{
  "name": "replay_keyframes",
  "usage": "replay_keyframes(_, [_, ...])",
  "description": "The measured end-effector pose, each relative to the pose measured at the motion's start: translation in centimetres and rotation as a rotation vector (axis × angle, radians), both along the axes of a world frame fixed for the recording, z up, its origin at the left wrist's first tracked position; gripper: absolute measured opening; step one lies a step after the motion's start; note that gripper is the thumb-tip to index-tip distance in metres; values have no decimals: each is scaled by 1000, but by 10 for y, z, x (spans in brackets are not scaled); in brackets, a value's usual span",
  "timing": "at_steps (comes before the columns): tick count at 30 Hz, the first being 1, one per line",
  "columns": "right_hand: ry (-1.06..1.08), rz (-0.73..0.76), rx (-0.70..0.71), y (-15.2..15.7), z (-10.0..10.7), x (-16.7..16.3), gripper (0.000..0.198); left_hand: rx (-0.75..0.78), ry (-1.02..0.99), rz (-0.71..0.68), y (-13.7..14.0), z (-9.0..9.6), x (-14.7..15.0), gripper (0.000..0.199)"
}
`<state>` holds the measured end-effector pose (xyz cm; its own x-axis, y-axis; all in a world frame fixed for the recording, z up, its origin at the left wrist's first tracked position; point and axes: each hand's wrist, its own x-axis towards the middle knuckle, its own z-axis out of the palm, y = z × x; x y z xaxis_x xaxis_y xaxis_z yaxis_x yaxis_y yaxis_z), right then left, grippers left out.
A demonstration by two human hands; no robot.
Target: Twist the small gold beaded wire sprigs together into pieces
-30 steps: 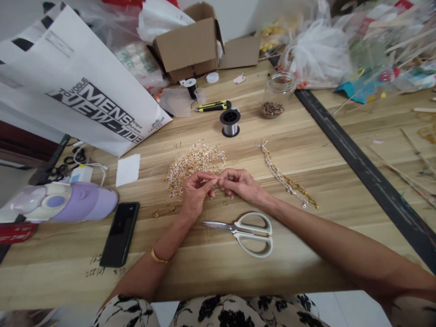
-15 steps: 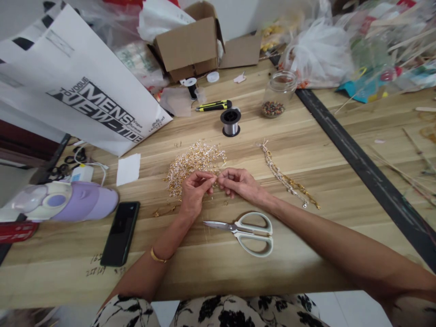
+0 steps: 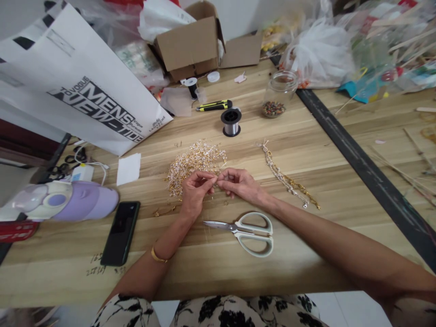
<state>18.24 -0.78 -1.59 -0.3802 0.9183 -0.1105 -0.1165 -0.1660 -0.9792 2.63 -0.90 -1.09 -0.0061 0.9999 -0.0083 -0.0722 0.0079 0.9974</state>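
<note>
My left hand (image 3: 197,190) is closed in a pinch at the front edge of a pile of gold and clear beaded pieces (image 3: 192,161). Its fingertips meet those of my right hand (image 3: 240,185), which is pinched too. Whatever sits between the fingertips is too small to make out. Just below the hands lie scissors (image 3: 247,231) with pale handles, their blades pointing left. To the right, gold and silver chains (image 3: 284,177) lie in a slanting bundle. A small gold ring (image 3: 225,203) rests on the wooden table under my right hand.
Behind the pile stand a wire spool (image 3: 230,122), a yellow-black box cutter (image 3: 214,106) and a clear jar (image 3: 279,93) of beads. On the left are a phone (image 3: 121,234), a purple bottle (image 3: 81,200) and a white paper bag (image 3: 102,91). A cardboard box (image 3: 187,43) stands at the back.
</note>
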Motion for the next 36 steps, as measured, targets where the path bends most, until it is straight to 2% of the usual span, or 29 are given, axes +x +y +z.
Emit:
replay_keyframes(9, [59, 4, 42, 0, -4, 0, 17, 42, 67, -19, -1, 4, -1, 14])
replay_keyframes(19, [65, -29, 42, 1, -5, 0, 17, -12, 130, -69, -1, 5, -5, 12])
replay_keyframes(25, [47, -19, 31, 1, -4, 0, 17, -60, 49, -137, 0, 3, -5, 13])
replay_keyframes(32, [27, -23, 45, 0, -6, -1, 18, -165, -61, -132, 1, 2, -5, 17])
replay_keyframes(36, [-29, -64, 134, -2, -7, -1, 18, -149, -24, -129, 2, 2, -6, 16])
